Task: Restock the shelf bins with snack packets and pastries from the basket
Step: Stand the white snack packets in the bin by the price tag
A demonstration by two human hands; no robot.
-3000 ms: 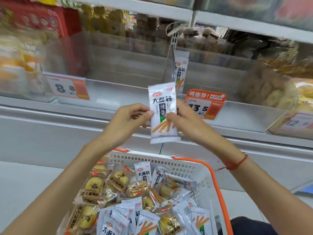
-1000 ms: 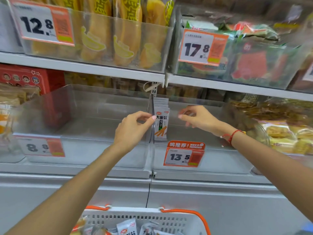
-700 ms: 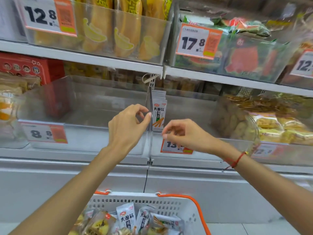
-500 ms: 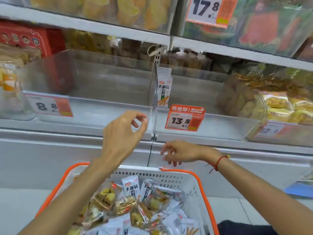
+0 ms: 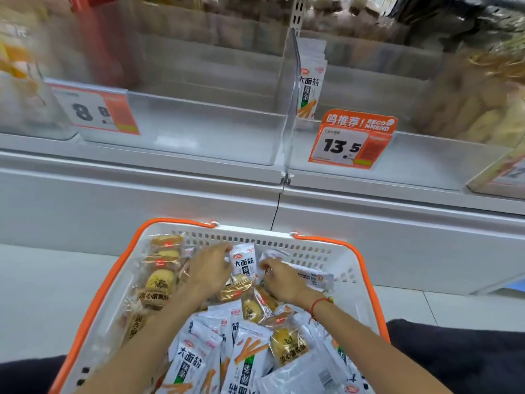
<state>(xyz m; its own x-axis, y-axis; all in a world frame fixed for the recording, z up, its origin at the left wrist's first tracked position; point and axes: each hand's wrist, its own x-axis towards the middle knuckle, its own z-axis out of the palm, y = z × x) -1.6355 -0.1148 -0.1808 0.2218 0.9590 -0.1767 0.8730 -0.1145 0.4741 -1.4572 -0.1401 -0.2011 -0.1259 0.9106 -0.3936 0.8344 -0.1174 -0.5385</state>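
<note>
White packet (image 5: pixel 243 262): stands upright at the far end of the basket (image 5: pixel 326 253), between both hands.
Left hand (image 5: pixel 208 273): fingers curled on the packet's left edge.
Right hand (image 5: pixel 279 280): grip unclear, fingertips beside its right edge.
Bin (image 5: pixel 412 155): holds a few like packets (image 5: pixel 309 89), behind the 13.5 tag (image 5: pixel 350 140).

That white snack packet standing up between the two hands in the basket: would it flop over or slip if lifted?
The white snack packet looks thin and flat, so probably light and bendy. Its glossy film may be slippery. It leans on other packets, so would likely tip if nudged.
</note>
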